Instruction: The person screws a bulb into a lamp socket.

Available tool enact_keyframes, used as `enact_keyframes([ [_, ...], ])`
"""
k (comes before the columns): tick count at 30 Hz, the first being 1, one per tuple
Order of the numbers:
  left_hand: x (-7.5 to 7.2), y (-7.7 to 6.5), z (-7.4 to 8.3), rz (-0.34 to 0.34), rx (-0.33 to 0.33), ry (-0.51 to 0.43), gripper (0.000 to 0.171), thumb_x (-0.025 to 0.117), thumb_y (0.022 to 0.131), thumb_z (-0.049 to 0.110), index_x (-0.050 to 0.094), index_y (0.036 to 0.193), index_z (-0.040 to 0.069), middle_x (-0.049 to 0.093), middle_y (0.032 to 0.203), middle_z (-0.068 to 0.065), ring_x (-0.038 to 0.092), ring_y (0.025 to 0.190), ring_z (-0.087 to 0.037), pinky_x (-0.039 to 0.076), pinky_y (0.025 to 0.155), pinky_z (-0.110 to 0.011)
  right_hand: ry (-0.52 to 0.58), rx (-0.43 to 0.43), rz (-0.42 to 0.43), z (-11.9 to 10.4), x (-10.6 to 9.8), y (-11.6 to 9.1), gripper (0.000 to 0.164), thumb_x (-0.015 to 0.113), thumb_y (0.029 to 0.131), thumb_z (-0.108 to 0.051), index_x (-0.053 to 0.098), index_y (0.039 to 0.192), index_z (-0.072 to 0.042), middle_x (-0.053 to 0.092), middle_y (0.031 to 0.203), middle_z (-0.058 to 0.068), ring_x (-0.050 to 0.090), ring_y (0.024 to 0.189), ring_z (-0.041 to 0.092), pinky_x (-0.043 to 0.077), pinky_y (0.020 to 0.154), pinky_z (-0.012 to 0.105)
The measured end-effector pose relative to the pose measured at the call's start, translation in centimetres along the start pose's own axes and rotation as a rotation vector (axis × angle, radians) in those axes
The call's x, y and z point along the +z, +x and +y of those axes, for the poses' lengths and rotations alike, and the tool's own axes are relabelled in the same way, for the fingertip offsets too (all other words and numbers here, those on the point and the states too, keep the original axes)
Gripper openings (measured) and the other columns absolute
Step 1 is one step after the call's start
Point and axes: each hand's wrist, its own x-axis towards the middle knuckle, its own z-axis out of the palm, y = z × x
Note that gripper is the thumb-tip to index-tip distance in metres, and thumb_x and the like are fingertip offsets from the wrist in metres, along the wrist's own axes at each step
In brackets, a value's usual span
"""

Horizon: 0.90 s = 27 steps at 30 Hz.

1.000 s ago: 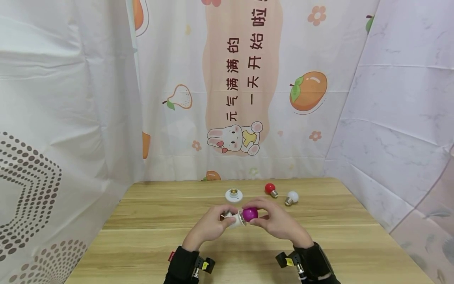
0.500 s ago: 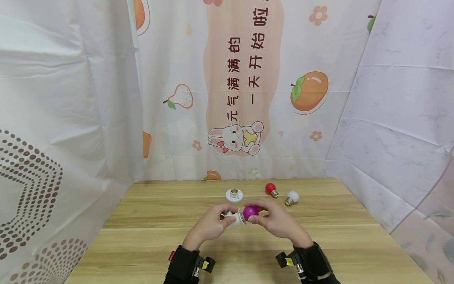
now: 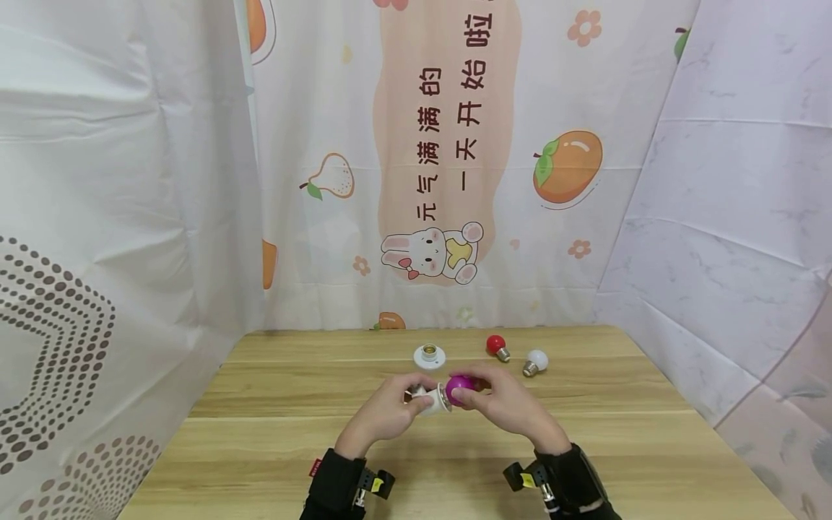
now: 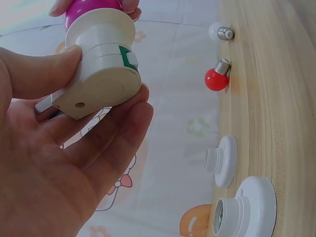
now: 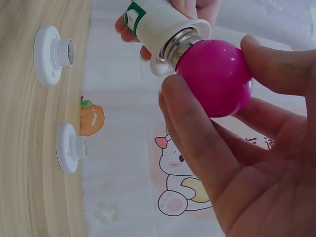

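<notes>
My left hand (image 3: 383, 412) holds a white plug-in lamp socket (image 4: 101, 52) between thumb and fingers. It has a green-edged switch on its side and metal prongs at its back end. A purple light bulb (image 5: 215, 76) is at the socket's mouth, its silver screw base (image 5: 181, 44) partly inside and partly showing. My right hand (image 3: 513, 408) pinches the bulb's round glass between thumb and fingers. Both hands are raised in front of me over the wooden table (image 3: 292, 433).
A round white lamp holder (image 3: 429, 357) stands behind my hands; the wrist views show a second holder (image 4: 247, 210) beside it. Farther right lie a red bulb (image 3: 496, 345) and a white bulb (image 3: 536, 360). A printed curtain (image 3: 325, 238) hangs behind the table.
My right fingers and thumb have turned a little round the bulb, and the thumb now covers more of its front. The left hand and socket hold almost still.
</notes>
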Motion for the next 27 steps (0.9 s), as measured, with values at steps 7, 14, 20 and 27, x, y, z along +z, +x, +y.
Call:
enact_keyframes([
  [7, -0.01, -0.01, -0.01, 0.002, 0.005, 0.001, 0.022, 0.062, 0.101, 0.011, 0.069, 0.122, 0.006, 0.069, 0.107, 0.000, 0.060, 0.090, -0.010, 0.051, 0.079, -0.027, 0.118, 0.039, -0.026, -0.01, 0.31, 0.21, 0.036, 0.071, 0.097, -0.027, 0.069, 0.122, -0.001, 0.069, 0.103, 0.009, 0.068, 0.088, 0.023, 0.059, 0.071, 0.030],
  [14, -0.05, -0.04, 0.05, -0.002, -0.001, 0.000, 0.023, 0.062, 0.101, 0.012, 0.069, 0.123, 0.006, 0.068, 0.108, 0.000, 0.059, 0.090, -0.010, 0.051, 0.078, -0.027, 0.170, 0.067, -0.043, -0.07, 0.36, 0.31, 0.036, 0.067, 0.100, -0.028, 0.068, 0.120, 0.002, 0.069, 0.098, 0.011, 0.070, 0.077, 0.028, 0.061, 0.067, 0.035],
  [20, 0.01, -0.01, 0.12, 0.002, 0.005, -0.003, 0.022, 0.063, 0.101, 0.010, 0.069, 0.121, 0.006, 0.068, 0.106, 0.000, 0.059, 0.088, -0.010, 0.051, 0.077, -0.027, 0.151, 0.118, -0.036, -0.12, 0.36, 0.35, 0.041, 0.066, 0.100, -0.038, 0.070, 0.114, 0.000, 0.069, 0.087, 0.006, 0.067, 0.066, 0.024, 0.059, 0.060, 0.034],
  [27, 0.10, 0.00, 0.12, 0.002, 0.006, 0.006, 0.021, 0.063, 0.101, 0.011, 0.070, 0.120, 0.007, 0.069, 0.109, 0.000, 0.060, 0.091, -0.009, 0.051, 0.082, -0.028, 0.099, 0.152, -0.001, -0.14, 0.46, 0.41, 0.043, 0.066, 0.099, -0.043, 0.072, 0.112, -0.002, 0.069, 0.085, 0.004, 0.066, 0.065, 0.020, 0.058, 0.058, 0.034],
])
